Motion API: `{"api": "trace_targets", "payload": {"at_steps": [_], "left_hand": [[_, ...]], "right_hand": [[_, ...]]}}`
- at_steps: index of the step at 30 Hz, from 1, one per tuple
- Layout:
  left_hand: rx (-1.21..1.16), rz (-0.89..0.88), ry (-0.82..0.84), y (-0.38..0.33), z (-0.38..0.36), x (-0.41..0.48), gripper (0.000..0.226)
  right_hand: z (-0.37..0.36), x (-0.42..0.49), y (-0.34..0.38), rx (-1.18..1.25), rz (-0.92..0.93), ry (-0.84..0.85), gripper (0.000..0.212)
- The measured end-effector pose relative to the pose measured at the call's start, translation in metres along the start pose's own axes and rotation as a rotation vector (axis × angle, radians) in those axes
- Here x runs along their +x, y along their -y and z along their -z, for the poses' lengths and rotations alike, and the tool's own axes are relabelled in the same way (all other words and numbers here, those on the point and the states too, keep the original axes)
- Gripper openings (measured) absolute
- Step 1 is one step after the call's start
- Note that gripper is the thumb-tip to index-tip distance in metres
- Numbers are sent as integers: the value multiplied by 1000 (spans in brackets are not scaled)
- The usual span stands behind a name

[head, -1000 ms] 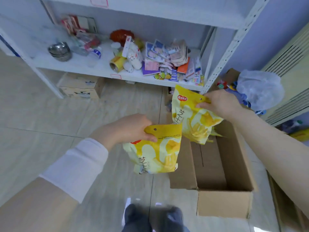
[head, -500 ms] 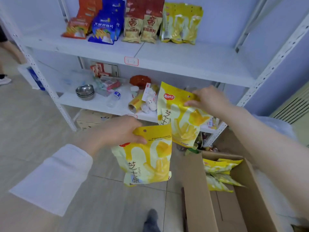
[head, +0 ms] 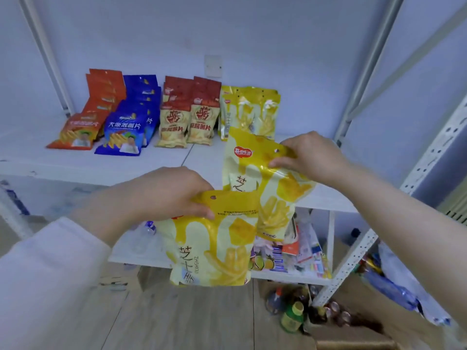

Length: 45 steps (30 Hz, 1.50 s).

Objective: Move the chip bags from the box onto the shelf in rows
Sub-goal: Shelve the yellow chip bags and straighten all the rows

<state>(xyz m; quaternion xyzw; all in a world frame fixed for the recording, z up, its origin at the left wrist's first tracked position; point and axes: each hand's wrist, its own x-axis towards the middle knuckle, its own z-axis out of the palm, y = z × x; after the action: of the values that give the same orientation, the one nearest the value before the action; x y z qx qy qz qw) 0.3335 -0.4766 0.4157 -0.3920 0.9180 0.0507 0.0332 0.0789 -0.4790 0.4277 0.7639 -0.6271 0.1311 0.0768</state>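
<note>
The left grip (head: 161,195) showed only its thumb over the near bag (head: 214,248); its fingers lay hidden behind the bag's top. That bag covered the lower left corner of the far bag (head: 257,173), whose top right corner sat hidden in the right grip (head: 310,155). The far bag hid the foot of the yellow row (head: 252,109) on the shelf (head: 126,165). How many bags stood behind each front one could not be told. The box (head: 353,339) was cut off by the bottom edge, its inside out of sight. Clutter (head: 303,251) on the lower shelf and bottles (head: 293,317) on the floor were blurred. Both forearms ran out of frame.
</note>
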Motion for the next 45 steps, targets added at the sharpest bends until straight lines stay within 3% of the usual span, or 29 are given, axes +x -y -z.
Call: {"api": "trace_targets", "payload": {"at_steps": [5, 19, 25, 30, 38, 42, 45], "left_hand": [[-10, -45, -56, 36, 36, 69, 22], [8, -238, -191, 164, 108, 261, 31], [-22, -254, -158, 201, 106, 333, 25], [-116, -241, -141, 223, 97, 397, 29], [-58, -151, -38, 240, 84, 517, 32], [-40, -67, 53, 258, 72, 571, 21], [-30, -13, 40, 279, 62, 601, 31]], "right_hand": [[-2, 67, -39, -44, -29, -57, 47], [2, 240, -114, -65, -193, -158, 27], [-24, 300, -147, -75, -227, -65, 26], [-56, 351, -186, -67, -219, 28, 41], [-108, 429, -267, 1, -110, 162, 28], [-140, 465, -309, 60, -106, 225, 26], [-165, 484, -328, 20, -76, 258, 30]]}}
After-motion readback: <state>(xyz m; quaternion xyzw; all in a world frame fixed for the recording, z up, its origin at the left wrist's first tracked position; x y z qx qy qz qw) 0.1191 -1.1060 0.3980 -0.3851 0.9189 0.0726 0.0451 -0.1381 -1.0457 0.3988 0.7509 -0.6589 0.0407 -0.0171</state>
